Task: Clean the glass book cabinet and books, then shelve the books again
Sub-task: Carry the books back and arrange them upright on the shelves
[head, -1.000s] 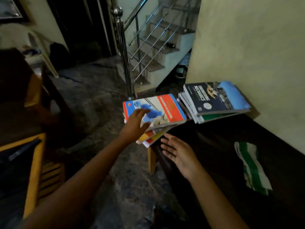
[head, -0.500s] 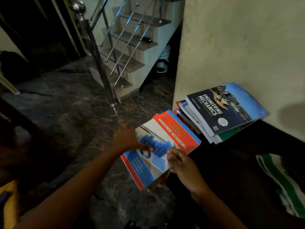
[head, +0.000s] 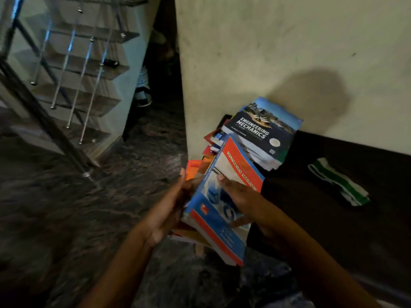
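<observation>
Books are being lifted off the dark table top (head: 333,230): the stack of books (head: 222,210), topped by a Management Accounting volume, was lying flat at the table's edge a second ago. Now it is being held clear of the table and tilted steeply. It is being clasped between both hands. The left hand (head: 166,210) is being pressed against its left side, fingers curled beneath, and the right hand (head: 241,196) is being laid over the cover, thumb hidden. The stack is being kept just in front of the Engineering Mechanics pile (head: 262,134), which is being left against the wall (head: 266,52). A green-and-white cloth (head: 338,183) is lying well apart to the right. Seemingly, one batch is being taken away for wiping or shelving.
</observation>
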